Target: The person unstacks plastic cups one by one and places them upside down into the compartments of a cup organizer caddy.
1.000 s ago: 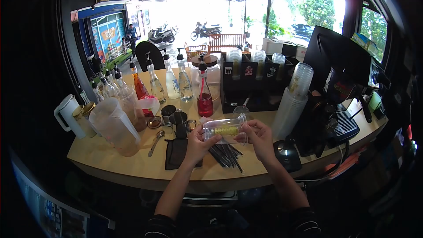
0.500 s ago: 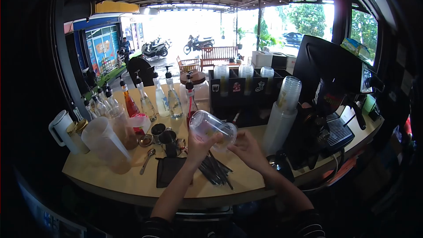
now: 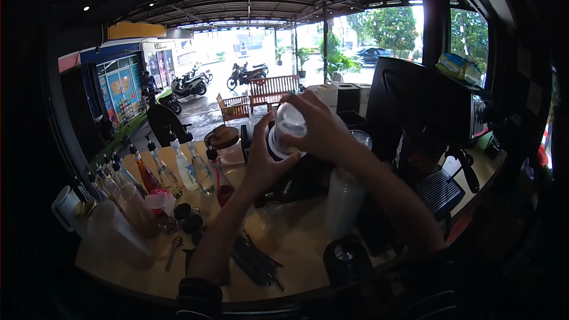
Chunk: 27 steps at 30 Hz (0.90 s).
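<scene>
Both hands are raised at the black cup-and-lid holder [image 3: 252,136], which they largely cover. My left hand [image 3: 267,163] curves round the lower left of a clear plastic stack [image 3: 291,120], seemingly of lids. From the upper right, my right hand [image 3: 320,127] wraps over the same stack, with the fingers across its top and the thumb in front. Below them on the counter, a clear plastic cup [image 3: 273,216] stands beside a tall stack of cups [image 3: 345,201].
Syrup pump bottles [image 3: 201,172] line the left side, near a large measuring jug [image 3: 115,234]. Black straws [image 3: 258,261], a spoon [image 3: 173,253] and metal pitchers [image 3: 191,220] lie in front. A coffee machine [image 3: 421,106] occupies the right.
Both hands have moved up and away to the holder, off the tilted cup they held. A clear cup now stands on the counter. The view has shifted right.
</scene>
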Tool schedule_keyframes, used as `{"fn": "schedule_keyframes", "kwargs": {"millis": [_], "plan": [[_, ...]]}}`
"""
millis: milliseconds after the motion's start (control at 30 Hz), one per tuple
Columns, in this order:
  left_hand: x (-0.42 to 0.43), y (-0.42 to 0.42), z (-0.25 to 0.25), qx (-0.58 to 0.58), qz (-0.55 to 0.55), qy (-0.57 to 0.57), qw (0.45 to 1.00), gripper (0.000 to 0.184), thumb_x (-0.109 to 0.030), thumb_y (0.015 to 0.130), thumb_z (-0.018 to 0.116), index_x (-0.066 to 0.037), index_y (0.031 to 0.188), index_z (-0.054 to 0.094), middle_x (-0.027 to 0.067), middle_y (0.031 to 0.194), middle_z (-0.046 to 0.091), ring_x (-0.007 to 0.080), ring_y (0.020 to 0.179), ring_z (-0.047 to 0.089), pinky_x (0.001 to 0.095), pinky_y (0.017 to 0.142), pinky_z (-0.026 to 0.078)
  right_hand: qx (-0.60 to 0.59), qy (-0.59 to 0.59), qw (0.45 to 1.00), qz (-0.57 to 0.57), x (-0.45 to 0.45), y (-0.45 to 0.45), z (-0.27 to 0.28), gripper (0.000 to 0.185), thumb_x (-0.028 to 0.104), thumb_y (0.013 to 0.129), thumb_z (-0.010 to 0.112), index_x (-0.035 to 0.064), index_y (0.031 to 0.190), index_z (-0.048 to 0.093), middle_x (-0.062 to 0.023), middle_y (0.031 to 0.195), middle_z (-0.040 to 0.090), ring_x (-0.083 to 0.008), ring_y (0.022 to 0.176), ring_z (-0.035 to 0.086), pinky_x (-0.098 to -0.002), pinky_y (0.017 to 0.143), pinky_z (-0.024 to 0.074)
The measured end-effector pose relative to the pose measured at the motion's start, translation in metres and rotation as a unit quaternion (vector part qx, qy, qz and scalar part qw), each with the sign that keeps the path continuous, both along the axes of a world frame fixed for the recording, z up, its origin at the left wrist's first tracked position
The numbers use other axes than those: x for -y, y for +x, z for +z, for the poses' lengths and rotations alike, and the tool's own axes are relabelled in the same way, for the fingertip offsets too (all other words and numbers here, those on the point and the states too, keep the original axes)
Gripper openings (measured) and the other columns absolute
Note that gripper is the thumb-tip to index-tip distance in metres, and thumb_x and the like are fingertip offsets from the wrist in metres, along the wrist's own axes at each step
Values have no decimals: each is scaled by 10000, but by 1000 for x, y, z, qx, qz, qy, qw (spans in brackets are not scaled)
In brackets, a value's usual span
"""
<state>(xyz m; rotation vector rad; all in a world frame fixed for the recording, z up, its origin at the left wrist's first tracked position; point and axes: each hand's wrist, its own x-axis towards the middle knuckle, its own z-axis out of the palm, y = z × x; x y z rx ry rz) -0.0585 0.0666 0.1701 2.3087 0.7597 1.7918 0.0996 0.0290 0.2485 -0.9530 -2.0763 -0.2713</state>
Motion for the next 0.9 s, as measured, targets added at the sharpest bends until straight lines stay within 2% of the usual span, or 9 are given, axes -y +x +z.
{"fn": "schedule_keyframes", "kwargs": {"millis": [33,67,133,233,333,433,567,667,900], "plan": [[-9,5,7,-13,16,12,1000,827,-242,669,746,-21,1316,281,183,1278,388,300,1222,377,390,1023,293,0,26,1000,-6,-17,10,14,658,228,641,706,101,1224,430,-195,1102,456,-396,942,557,-446,765,491],[-20,8,10,-32,22,-1,999,792,-253,688,728,-21,1307,293,182,1270,393,305,1218,382,382,1021,299,-27,55,998,-26,-39,20,23,575,200,640,721,117,1157,483,-172,1012,497,-345,974,525,-404,840,442],[-47,12,3,-50,28,-14,998,757,-264,707,710,-21,1298,304,182,1261,398,310,1213,387,374,1020,304,-9,10,997,-77,-73,39,42,599,203,604,746,106,1138,492,-186,1036,505,-360,999,515,-425,856,434],[-82,16,-20,-129,20,-67,989,701,-352,731,689,-47,1275,368,159,1294,396,283,1241,364,443,1033,258,34,-38,990,-128,-127,66,48,649,214,547,778,100,1125,506,-199,1036,544,-363,1021,517,-430,875,431],[-91,19,-39,-256,148,-80,952,703,-418,745,654,-59,1278,370,137,1332,386,307,1281,321,590,1033,156,72,-107,981,-144,-164,87,42,692,223,489,805,81,1106,525,-209,1018,587,-354,1011,539,-417,882,438],[-92,20,-48,-305,183,-43,934,707,-434,755,634,-65,1293,360,139,1370,350,303,1312,276,581,1052,120,99,-150,974,-136,-190,98,36,720,225,454,825,50,1095,546,-201,1019,610,-320,953,590,-383,852,468],[-92,20,-50,-310,185,-47,931,731,-454,744,629,-69,1301,355,148,1396,319,284,1331,247,571,1066,76,127,-278,940,-151,-219,101,36,778,208,488,831,99,1190,515,-155,1114,587,-317,997,582,-389,807,521],[-90,20,-49,-308,181,-46,933,725,-443,739,636,-75,1300,360,152,1391,323,283,1330,248,568,1067,82,84,-380,908,-158,-212,94,44,802,142,515,823,136,1238,479,-165,1157,560,-311,973,597,-405,623,577],[-88,20,-50,-291,172,-35,940,710,-416,733,649,-89,1296,368,154,1380,333,294,1321,262,566,1069,85,71,-395,907,-129,-217,101,32,755,122,528,784,139,1226,500,-157,1150,556,-309,952,598,-385,620,579]]}}
